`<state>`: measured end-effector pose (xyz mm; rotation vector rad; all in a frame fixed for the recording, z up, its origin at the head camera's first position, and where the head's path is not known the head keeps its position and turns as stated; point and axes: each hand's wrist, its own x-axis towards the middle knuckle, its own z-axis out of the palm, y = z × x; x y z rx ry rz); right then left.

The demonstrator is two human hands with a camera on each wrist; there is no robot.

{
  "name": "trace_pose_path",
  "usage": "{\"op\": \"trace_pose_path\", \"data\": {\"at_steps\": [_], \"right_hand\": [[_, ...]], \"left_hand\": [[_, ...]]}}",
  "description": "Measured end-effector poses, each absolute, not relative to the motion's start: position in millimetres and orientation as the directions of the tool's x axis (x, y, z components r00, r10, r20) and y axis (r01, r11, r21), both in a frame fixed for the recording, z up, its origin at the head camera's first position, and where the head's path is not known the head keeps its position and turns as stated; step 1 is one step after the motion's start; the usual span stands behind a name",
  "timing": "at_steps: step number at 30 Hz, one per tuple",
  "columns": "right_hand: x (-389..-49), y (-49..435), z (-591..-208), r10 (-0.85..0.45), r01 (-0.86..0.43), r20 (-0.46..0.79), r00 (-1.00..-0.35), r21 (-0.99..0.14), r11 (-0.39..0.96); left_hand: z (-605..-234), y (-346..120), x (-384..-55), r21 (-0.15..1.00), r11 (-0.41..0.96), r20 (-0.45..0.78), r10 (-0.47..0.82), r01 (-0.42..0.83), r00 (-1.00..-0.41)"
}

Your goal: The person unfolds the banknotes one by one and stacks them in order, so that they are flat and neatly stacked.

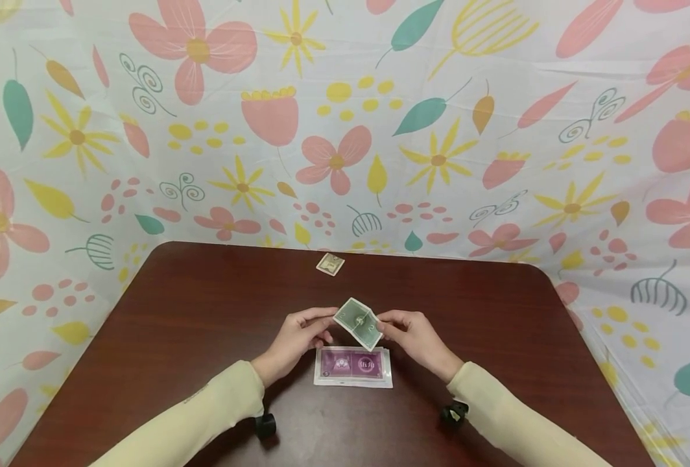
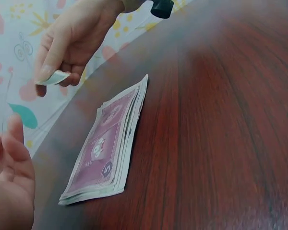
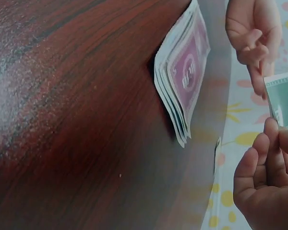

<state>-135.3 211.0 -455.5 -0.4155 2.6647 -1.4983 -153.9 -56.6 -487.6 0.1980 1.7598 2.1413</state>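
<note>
A green play banknote (image 1: pixel 359 323) with a crease across its middle is held tilted above the table. My right hand (image 1: pixel 415 334) pinches its right edge between thumb and fingers. At its left corner, the thumb and index finger of my left hand (image 1: pixel 298 340) meet on the note. Just below lies a stack of purple play banknotes (image 1: pixel 352 364), its edges slightly fanned. In the left wrist view the purple stack (image 2: pixel 103 143) lies flat beside the left hand (image 2: pixel 12 177); only part of that hand shows there.
A small brownish note (image 1: pixel 330 264) lies near the far edge of the dark red wooden table (image 1: pixel 205 311). Behind the table hangs a flower-patterned cloth (image 1: pixel 333 130), which also runs along both sides.
</note>
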Motion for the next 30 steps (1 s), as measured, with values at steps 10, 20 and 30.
{"op": "trace_pose_path", "data": {"at_steps": [10,20,30], "right_hand": [[-133.8,220.4,-459.0,-0.303,-0.219,0.069,-0.951,-0.839,0.498],[-131.9,226.0,-458.8,-0.327,-0.212,0.028,-0.945,-0.812,0.544],[-132.9,224.0,-460.5,-0.323,-0.230,0.050,-0.945,-0.804,0.549]], "left_hand": [[-483.4,-63.0,-160.1,0.995,-0.041,-0.079,0.279,-0.094,-0.957],[-484.6,-67.8,-162.0,0.998,0.056,-0.046,0.335,-0.028,-0.941],[-487.5,-74.3,-154.6,0.964,0.189,0.092,0.431,0.189,-0.898]]}}
